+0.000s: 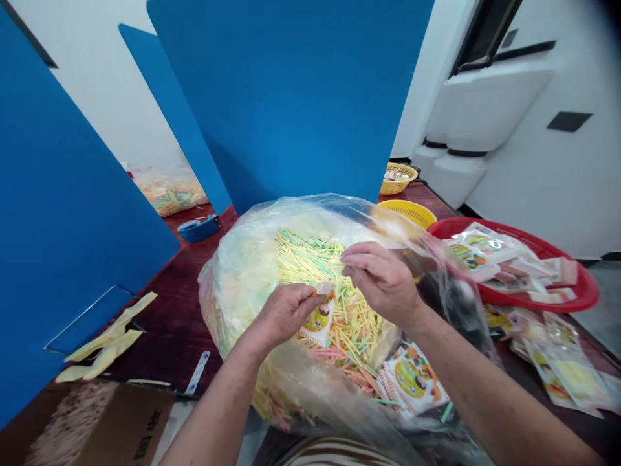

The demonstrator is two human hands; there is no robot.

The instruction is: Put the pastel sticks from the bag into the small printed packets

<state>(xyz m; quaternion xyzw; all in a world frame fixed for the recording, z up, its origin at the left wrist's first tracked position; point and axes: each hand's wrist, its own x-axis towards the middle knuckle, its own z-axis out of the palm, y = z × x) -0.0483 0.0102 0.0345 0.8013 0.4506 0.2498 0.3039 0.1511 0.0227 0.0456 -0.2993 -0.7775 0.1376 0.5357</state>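
Observation:
A large clear plastic bag [233, 259] lies open before me, full of thin pastel sticks [310, 255] in yellow, green and pink. Over it, my left hand [286, 314] pinches a small printed packet [317, 327] with a yellow cartoon face by its top edge. My right hand [383, 278] hovers just right of that packet above the sticks, fingers bent and drawn together. Whatever its fingertips hold, if anything, I cannot make out. Beneath my right forearm, more printed packets [412, 378] rest at the bag's near right side.
A red basket [589, 291] of packets stands on the right, with loose packets [567, 362] below it. Yellow baskets [407, 210] sit behind. Blue partitions [291, 97] rise at the back and left. Blue tape [198, 228] and pale strips [109, 343] lie on the dark table [169, 285].

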